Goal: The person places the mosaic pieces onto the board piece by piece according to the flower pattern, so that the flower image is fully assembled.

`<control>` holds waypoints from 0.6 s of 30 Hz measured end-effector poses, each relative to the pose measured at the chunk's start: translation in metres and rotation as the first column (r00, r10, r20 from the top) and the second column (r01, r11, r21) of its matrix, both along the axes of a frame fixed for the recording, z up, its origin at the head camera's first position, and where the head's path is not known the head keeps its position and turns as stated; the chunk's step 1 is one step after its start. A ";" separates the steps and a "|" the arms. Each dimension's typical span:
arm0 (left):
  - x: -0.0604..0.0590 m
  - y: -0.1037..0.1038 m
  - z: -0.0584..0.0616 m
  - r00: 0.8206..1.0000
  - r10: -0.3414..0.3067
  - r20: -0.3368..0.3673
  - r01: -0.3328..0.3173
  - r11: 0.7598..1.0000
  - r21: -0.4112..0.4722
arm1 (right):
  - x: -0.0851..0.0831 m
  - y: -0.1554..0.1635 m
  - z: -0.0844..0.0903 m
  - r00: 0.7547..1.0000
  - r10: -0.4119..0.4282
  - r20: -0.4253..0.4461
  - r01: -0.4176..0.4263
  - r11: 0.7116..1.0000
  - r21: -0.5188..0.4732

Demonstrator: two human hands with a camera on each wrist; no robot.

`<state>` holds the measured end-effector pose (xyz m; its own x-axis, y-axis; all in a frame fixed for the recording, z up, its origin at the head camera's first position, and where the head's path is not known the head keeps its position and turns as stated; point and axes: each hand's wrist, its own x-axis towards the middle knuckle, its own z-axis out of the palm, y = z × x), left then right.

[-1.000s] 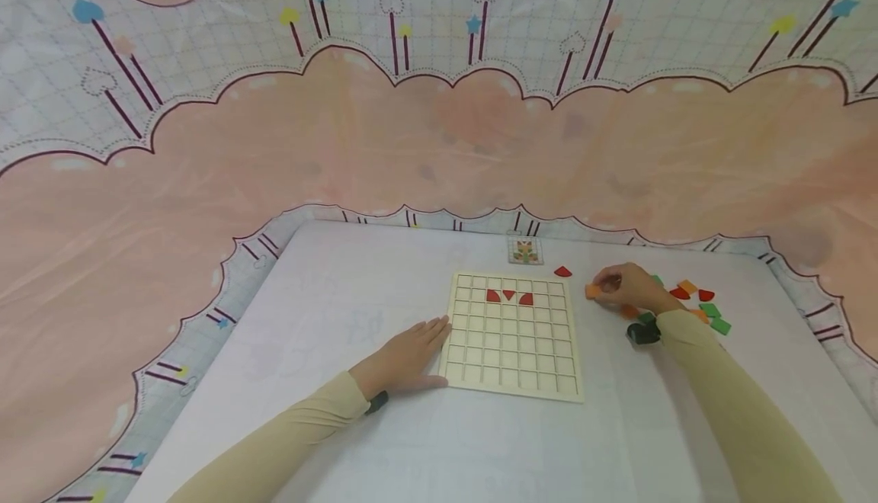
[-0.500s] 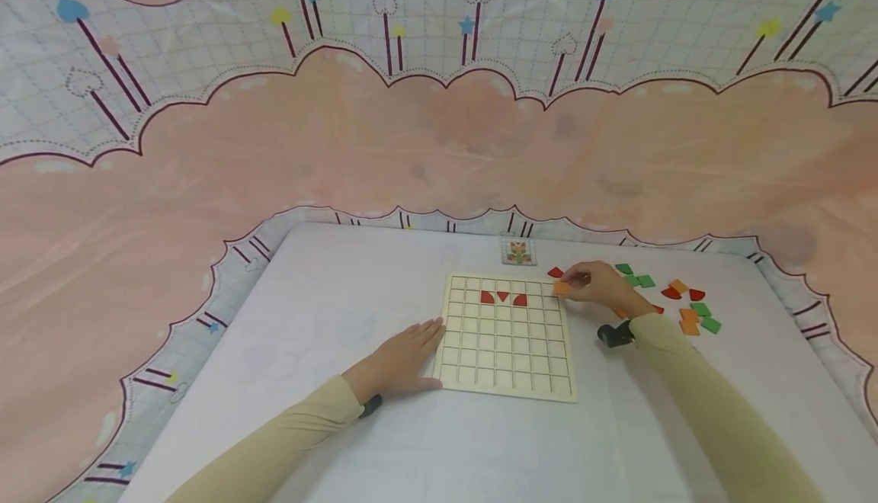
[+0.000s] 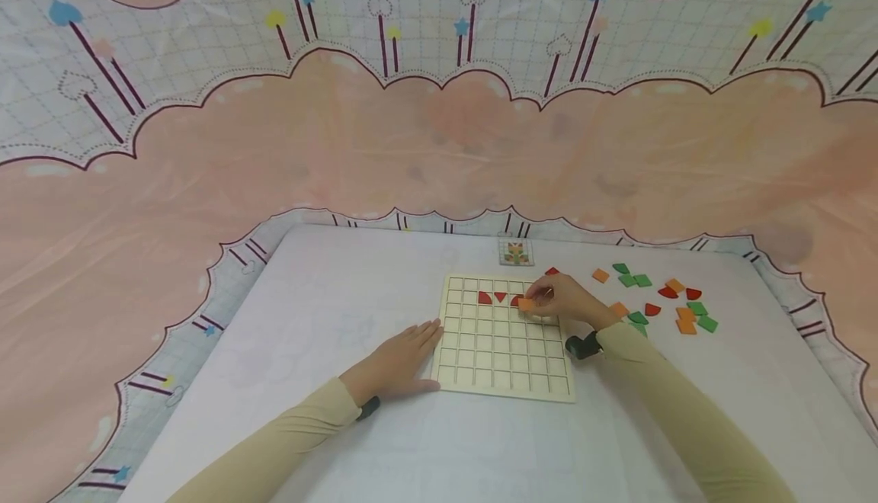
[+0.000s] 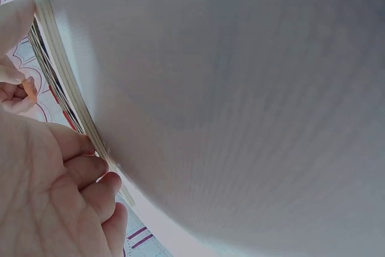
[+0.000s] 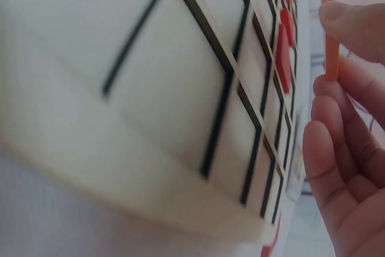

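Note:
My right hand (image 3: 565, 299) pinches an orange square tile (image 3: 525, 305) between thumb and fingers over the upper right part of a pale grid board (image 3: 484, 358). In the right wrist view the tile (image 5: 331, 37) stands on edge, seen thin, above the board's surface. Red pieces sit in one row of the grid: a quarter-round (image 3: 485, 298), a triangle (image 3: 501, 297) and another quarter-round (image 3: 515, 301) partly covered by the held tile. The left hand (image 3: 398, 362) lies at the board's left side, fingertips and spread thumb touching its edge.
Behind the board lies a small pattern card (image 3: 515, 252). One red piece (image 3: 552, 270) rests near its far right corner. To the right are scattered loose orange tiles (image 3: 686, 326), green tiles (image 3: 696, 309) and red pieces (image 3: 652, 309). A patterned cloth (image 3: 411, 145) hangs behind the white table.
My right hand has carried the orange tile leftward from the table right of the board to above the grid, beside the right red quarter-round. The left hand has stayed at the board's edge.

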<state>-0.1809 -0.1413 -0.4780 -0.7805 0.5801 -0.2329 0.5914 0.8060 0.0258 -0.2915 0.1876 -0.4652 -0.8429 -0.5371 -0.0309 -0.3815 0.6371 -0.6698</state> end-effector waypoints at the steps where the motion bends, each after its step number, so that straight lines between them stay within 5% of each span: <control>1: 0.000 0.000 0.000 1.000 0.000 0.000 0.000 1.000 0.002 | 0.001 -0.002 0.000 1.000 0.001 0.000 -0.001 1.000 0.008; 18: 0.000 -0.002 0.000 1.000 -0.016 -0.001 0.016 1.000 0.020 | 0.002 -0.019 -0.006 0.999 0.019 -0.043 -0.014 0.993 0.117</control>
